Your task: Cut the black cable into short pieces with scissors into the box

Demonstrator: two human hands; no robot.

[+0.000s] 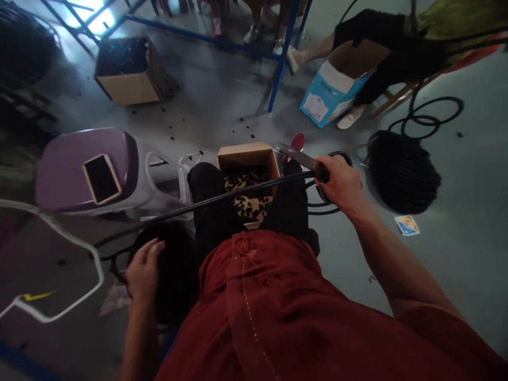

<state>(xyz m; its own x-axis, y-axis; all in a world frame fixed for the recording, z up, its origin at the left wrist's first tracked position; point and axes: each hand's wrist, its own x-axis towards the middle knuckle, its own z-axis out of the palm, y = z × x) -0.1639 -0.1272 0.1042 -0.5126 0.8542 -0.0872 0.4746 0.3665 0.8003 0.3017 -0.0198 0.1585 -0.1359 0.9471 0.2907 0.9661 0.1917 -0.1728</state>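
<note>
My right hand [340,182] is closed round the end of a thin black corrugated tube [222,198] and a metal tool [299,155] with a red part at its tip. The tube runs taut across my knees to the lower left. My left hand [143,269] rests with curled fingers on a dark coil of the same tubing [174,275] beside my left leg. Between my black-trousered legs stands a small open cardboard box [248,155] holding several short black pieces.
A purple plastic stool [63,169] with a phone [102,178] on it stands at left. A large black tube coil [402,172] lies at right. Another box of black pieces [129,87], a blue-white carton [331,95], a seated person's legs [381,58] and blue table legs [283,58] are farther off.
</note>
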